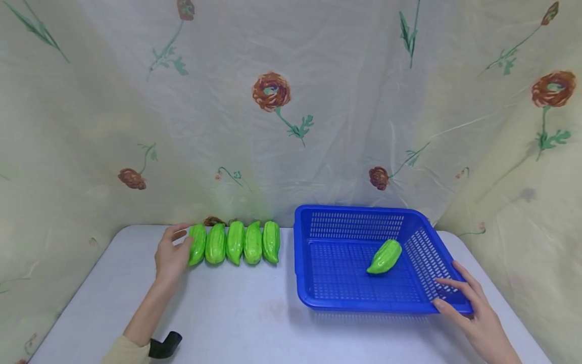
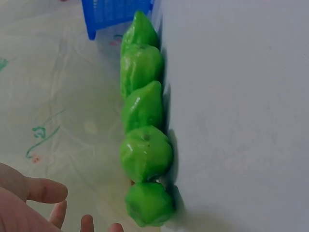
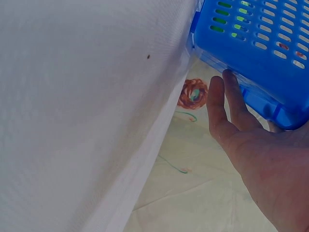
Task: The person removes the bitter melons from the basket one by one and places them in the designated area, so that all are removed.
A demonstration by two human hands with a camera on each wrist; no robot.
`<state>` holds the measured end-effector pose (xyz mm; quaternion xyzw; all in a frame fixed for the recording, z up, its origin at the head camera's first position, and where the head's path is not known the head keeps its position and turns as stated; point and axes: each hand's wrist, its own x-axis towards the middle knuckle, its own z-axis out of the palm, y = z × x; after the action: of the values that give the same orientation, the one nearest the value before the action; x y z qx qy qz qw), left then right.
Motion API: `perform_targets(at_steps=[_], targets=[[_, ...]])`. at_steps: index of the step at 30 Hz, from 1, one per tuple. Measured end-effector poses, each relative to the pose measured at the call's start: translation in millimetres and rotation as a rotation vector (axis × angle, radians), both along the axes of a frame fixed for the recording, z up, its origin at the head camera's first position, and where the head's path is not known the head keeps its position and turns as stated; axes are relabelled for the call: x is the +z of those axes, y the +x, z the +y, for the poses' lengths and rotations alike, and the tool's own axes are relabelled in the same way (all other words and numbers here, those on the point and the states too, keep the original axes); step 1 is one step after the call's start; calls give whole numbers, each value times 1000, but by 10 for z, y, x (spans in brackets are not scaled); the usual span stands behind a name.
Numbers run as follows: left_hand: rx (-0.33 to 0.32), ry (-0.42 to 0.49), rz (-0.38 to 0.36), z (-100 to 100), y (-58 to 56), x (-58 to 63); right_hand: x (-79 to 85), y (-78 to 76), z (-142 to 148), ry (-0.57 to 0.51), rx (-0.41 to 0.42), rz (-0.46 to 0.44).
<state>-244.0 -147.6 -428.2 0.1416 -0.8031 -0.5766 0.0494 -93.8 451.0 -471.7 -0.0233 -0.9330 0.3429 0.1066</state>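
Several glossy green, ribbed, pepper-shaped vegetables (image 1: 235,242) lie side by side in a row along the table's back edge. My left hand (image 1: 172,255) is at the row's left end, its fingers loosely bent and spread beside the leftmost vegetable (image 1: 197,245). In the left wrist view a gap shows between those fingers (image 2: 47,190) and the vegetables. My right hand (image 1: 477,313) rests at the front right corner of a blue plastic basket (image 1: 364,305), fingers spread and mostly straight against its rim. One more green vegetable (image 1: 385,257) lies inside the basket.
A white-covered table (image 1: 227,313) bears everything. Flower-printed sheeting (image 1: 273,151) hangs directly behind it and at both sides. A black curved object (image 1: 165,346) sticks out by the left sleeve. The basket's slotted walls stand higher than the vegetable inside.
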Motion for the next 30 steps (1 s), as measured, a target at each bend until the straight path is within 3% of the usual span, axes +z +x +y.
perform_targets(at_steps=[9,16,22,30], targets=[[-69,-19,26,182,90,155,15,-15,5,3,2,-27],[-176,-8,71,393,153,319,-19,11,-9,-35,16,-5],[-288,53,79,644,147,522,-50,33,-15,-91,42,37],[-416,170,72,962,87,784,-60,24,-4,-63,31,39]])
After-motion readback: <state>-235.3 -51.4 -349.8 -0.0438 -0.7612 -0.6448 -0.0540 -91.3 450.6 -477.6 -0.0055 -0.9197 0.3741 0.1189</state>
